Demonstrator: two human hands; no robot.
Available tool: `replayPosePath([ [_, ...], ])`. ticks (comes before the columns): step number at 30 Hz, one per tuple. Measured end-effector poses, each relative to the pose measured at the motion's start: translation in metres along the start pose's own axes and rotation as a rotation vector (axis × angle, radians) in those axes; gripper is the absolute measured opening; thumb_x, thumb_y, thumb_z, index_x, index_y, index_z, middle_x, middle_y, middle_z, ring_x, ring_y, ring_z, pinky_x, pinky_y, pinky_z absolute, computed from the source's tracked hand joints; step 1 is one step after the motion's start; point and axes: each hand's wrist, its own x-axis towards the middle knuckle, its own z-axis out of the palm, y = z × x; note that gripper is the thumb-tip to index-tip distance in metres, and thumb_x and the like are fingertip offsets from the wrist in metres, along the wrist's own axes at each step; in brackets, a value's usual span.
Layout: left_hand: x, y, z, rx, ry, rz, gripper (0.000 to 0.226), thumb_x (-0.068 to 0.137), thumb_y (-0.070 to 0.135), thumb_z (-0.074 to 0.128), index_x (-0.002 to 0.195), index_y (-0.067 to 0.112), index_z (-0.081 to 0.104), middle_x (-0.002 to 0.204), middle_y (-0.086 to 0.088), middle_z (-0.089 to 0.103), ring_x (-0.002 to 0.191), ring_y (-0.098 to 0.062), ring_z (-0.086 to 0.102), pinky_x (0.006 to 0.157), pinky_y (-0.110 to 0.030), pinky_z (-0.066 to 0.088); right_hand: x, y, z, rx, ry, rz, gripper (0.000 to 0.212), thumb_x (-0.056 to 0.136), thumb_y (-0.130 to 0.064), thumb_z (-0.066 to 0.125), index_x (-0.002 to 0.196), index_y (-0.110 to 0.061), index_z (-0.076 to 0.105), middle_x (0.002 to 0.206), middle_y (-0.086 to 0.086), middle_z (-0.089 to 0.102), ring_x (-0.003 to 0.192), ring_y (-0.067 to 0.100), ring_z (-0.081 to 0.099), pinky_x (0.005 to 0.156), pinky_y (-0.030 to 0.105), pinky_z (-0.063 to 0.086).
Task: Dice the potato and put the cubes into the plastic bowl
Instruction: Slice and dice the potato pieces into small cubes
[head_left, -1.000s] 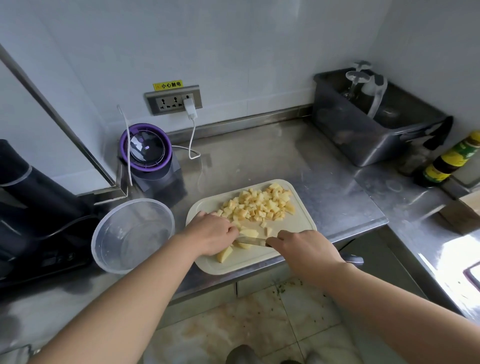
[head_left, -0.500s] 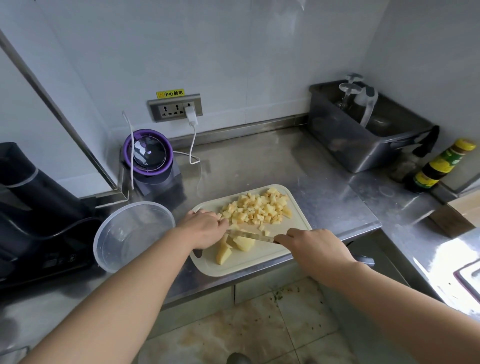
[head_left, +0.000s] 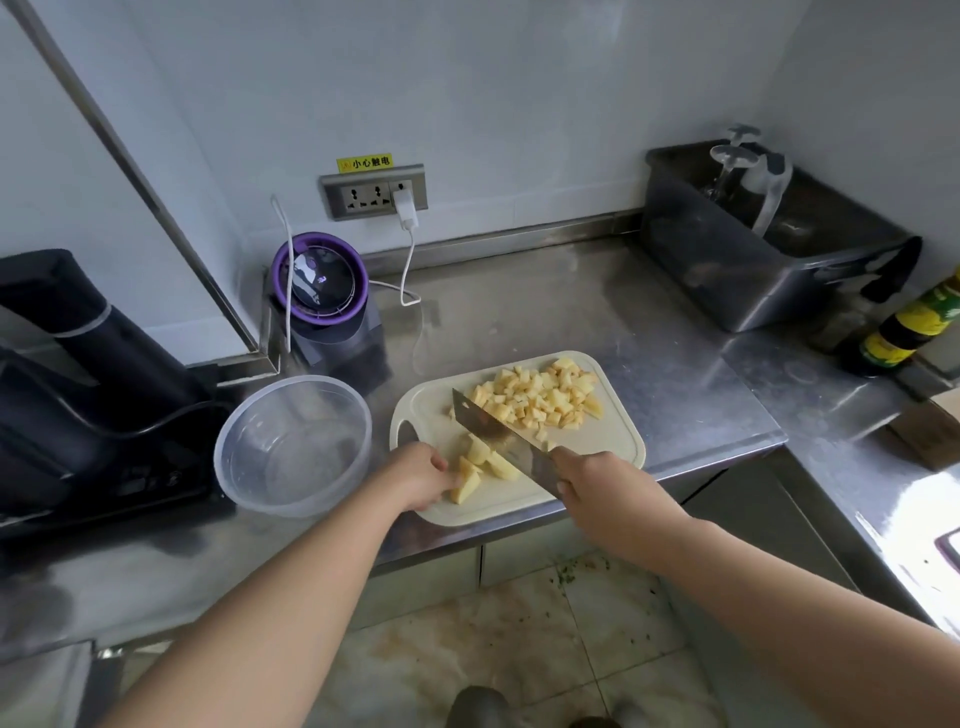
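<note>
A white cutting board (head_left: 602, 441) lies at the counter's front edge. A pile of yellow potato cubes (head_left: 540, 397) covers its far right part. Larger potato chunks (head_left: 480, 467) lie at its near left. My left hand (head_left: 415, 480) rests on those chunks with curled fingers and holds them. My right hand (head_left: 592, 483) grips the handle of a cleaver (head_left: 493, 431), whose blade is tilted flat side up above the board between the chunks and the cubes. The clear plastic bowl (head_left: 293, 447) stands empty just left of the board.
A purple-rimmed appliance (head_left: 322, 283) with a white cable stands behind the bowl. A black machine (head_left: 78, 374) fills the left side. A steel tub (head_left: 753, 244) sits at the back right, with a sauce bottle (head_left: 904, 332) beside it. The floor lies below the counter edge.
The cleaver has lifted off the board and tilted so its flat side shows. My left hand has slid toward the near left of the board onto the larger chunks.
</note>
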Motion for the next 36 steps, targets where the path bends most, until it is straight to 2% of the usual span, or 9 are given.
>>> replayPosePath([
  [5,0.004,-0.01,0.024,-0.095,0.077,-0.048,0.022,0.086,0.03,0.069,0.099,0.017,0.057,0.091,-0.012,0.07,0.088,-0.029,0.069,0.086,-0.042,0.056,0.004,-0.015,0.017,-0.014,-0.056,-0.018,0.016,0.097,-0.004,0.038,0.101,-0.02,0.036,0.069,0.003,0.045,0.055,0.018,0.044,0.047,0.029,0.033],
  [7,0.005,-0.013,0.028,-0.073,0.096,-0.043,0.031,0.085,0.035,0.07,0.108,0.016,0.062,0.102,-0.014,0.071,0.099,-0.033,0.067,0.089,-0.044,0.054,0.004,-0.018,0.02,-0.023,-0.063,-0.029,0.019,0.095,-0.002,0.038,0.103,-0.019,0.037,0.069,0.004,0.044,0.055,0.019,0.043,0.047,0.029,0.032],
  [12,-0.003,-0.012,0.03,0.098,0.145,-0.006,0.04,0.09,0.043,0.058,0.121,0.017,0.061,0.114,-0.003,0.068,0.105,-0.023,0.063,0.087,-0.029,0.048,0.004,-0.016,0.023,-0.045,-0.052,-0.032,0.029,0.094,-0.001,0.038,0.118,-0.016,0.042,0.068,0.002,0.042,0.055,0.018,0.042,0.046,0.028,0.031],
  [15,-0.007,-0.011,0.033,0.115,0.156,-0.021,0.045,0.086,0.047,0.061,0.122,0.02,0.061,0.115,-0.002,0.067,0.106,-0.023,0.062,0.092,-0.036,0.05,0.003,-0.014,0.023,-0.053,-0.053,-0.039,0.028,0.095,-0.003,0.038,0.119,-0.017,0.042,0.07,0.001,0.044,0.059,0.02,0.047,0.049,0.029,0.034],
  [19,-0.01,-0.011,0.033,0.135,0.141,-0.028,0.046,0.084,0.049,0.062,0.118,0.018,0.061,0.108,-0.004,0.068,0.095,-0.025,0.066,0.086,-0.038,0.055,0.002,-0.01,0.023,-0.056,-0.047,-0.053,0.031,0.097,-0.006,0.039,0.123,-0.021,0.043,0.072,0.0,0.046,0.064,0.023,0.052,0.05,0.029,0.036],
  [22,-0.01,-0.01,0.033,0.133,0.143,-0.028,0.043,0.085,0.047,0.061,0.116,0.018,0.062,0.106,-0.005,0.069,0.094,-0.025,0.066,0.086,-0.039,0.055,0.001,-0.009,0.023,-0.051,-0.053,-0.067,0.033,0.097,-0.006,0.039,0.125,-0.022,0.043,0.079,0.002,0.052,0.071,0.025,0.057,0.054,0.03,0.04],
  [25,-0.01,-0.008,0.033,0.162,0.157,-0.006,0.034,0.088,0.041,0.061,0.113,0.017,0.064,0.106,-0.004,0.069,0.096,-0.024,0.066,0.088,-0.036,0.053,0.002,-0.008,0.023,-0.055,-0.058,-0.079,0.032,0.096,-0.004,0.039,0.123,-0.021,0.044,0.074,0.001,0.047,0.066,0.023,0.053,0.051,0.029,0.037],
  [29,-0.011,-0.005,0.032,0.182,0.182,0.018,0.026,0.089,0.035,0.06,0.107,0.016,0.065,0.1,-0.006,0.07,0.09,-0.025,0.066,0.079,-0.033,0.055,0.004,-0.011,0.022,-0.072,-0.066,-0.091,0.033,0.096,-0.004,0.038,0.124,-0.02,0.043,0.072,0.0,0.044,0.067,0.024,0.052,0.054,0.03,0.04],
  [36,-0.011,-0.01,0.034,0.175,0.248,0.003,0.029,0.088,0.038,0.064,0.104,0.014,0.069,0.096,-0.006,0.071,0.091,-0.026,0.065,0.073,-0.029,0.049,0.002,-0.015,0.027,-0.092,-0.081,-0.097,0.042,0.086,0.008,0.039,0.12,-0.015,0.041,0.072,0.002,0.045,0.066,0.026,0.049,0.059,0.034,0.041],
])
